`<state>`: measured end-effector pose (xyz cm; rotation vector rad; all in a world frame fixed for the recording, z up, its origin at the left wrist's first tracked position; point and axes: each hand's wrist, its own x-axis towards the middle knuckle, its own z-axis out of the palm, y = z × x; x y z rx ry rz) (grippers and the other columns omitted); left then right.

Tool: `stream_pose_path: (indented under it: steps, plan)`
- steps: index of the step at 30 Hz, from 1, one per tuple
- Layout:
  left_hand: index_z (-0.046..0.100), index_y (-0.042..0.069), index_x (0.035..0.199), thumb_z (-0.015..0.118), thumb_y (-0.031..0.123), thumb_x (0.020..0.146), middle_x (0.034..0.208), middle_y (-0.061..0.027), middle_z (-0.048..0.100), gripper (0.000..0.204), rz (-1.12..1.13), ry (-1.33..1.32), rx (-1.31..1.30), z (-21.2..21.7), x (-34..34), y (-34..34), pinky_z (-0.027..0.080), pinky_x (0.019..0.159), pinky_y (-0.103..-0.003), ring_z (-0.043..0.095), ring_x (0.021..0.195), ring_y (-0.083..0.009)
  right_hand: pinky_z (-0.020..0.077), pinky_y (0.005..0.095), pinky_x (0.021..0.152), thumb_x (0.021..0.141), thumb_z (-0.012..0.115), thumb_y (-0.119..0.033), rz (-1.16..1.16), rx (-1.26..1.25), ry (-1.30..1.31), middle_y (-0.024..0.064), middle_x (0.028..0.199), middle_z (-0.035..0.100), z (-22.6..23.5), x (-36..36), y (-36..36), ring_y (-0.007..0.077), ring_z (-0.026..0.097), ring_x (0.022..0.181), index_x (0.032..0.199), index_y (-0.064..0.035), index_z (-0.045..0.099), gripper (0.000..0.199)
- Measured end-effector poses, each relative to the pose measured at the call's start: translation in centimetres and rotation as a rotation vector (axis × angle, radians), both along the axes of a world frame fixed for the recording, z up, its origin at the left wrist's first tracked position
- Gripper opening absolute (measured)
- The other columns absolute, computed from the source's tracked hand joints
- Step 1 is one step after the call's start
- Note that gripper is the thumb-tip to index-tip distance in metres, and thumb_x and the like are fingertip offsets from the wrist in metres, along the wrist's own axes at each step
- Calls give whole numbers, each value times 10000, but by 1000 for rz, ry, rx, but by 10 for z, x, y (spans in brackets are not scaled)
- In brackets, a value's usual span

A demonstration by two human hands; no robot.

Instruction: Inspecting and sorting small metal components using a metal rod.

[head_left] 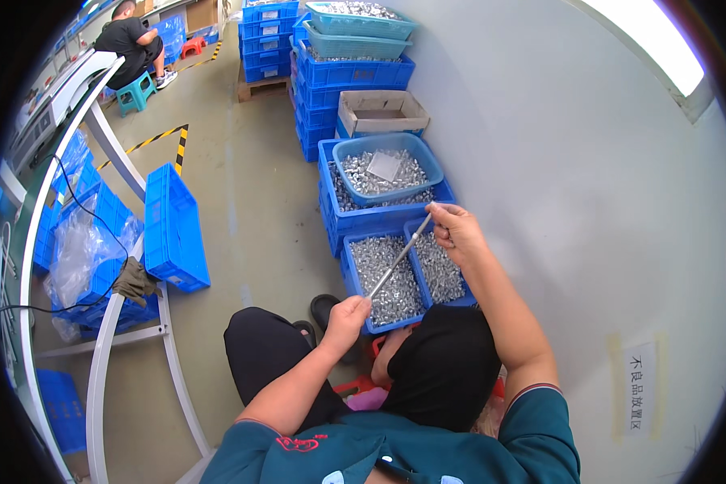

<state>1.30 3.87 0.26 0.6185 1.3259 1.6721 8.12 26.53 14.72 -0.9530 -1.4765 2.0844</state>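
A thin grey metal rod slants between my hands, above a blue bin of parts. My left hand is closed round its lower end, near my knees. At the upper end, my right hand pinches the tip between thumb and fingers. A small lighter spot shows on the rod nearer the right hand; I cannot make out what it is. Below lie many small silvery metal parts in the left side of the bin. More silvery parts fill the right side, partly covered by my right forearm.
Beyond the bin stands a light-blue basket of metal parts on a blue crate. Further back are stacked blue crates and an open cardboard box. A metal-framed bench stands left, a wall right. A person sits far left.
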Motion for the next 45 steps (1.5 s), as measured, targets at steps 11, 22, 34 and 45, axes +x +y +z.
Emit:
stream_pose_path:
  steps: [11,22,34,45]
  plan:
    - [514,52,696,503,235,907,583,68,403,280,23,-173,1,13,-19,12,253,459,-192,325,507,-18,230,141,349,872,562,-171,349,-235,-272,25,730,472,-9,5,-9,29,349,464,992,5,554,213]
    - [524,-6,702,518,204,890,601,13,464,282,79,182,-56,-2,-23,-1,353,534,-239,404,577,-61,276,160,342,858,484,-81,164,-429,65,68,767,518,-13,17,18,52,378,468,990,22,500,168]
    - [532,-17,728,527,209,887,601,-21,486,276,34,323,-45,-1,-23,-16,379,548,-260,433,585,-81,246,169,347,907,506,-223,106,-509,291,3,642,438,-5,18,16,50,358,459,1000,-68,543,185]
    - [527,-17,734,524,205,889,587,-31,468,272,65,308,13,-4,-25,-17,379,537,-265,426,571,-85,261,176,355,903,480,-157,274,-472,287,16,673,458,-3,12,8,60,367,482,1007,-16,550,189]
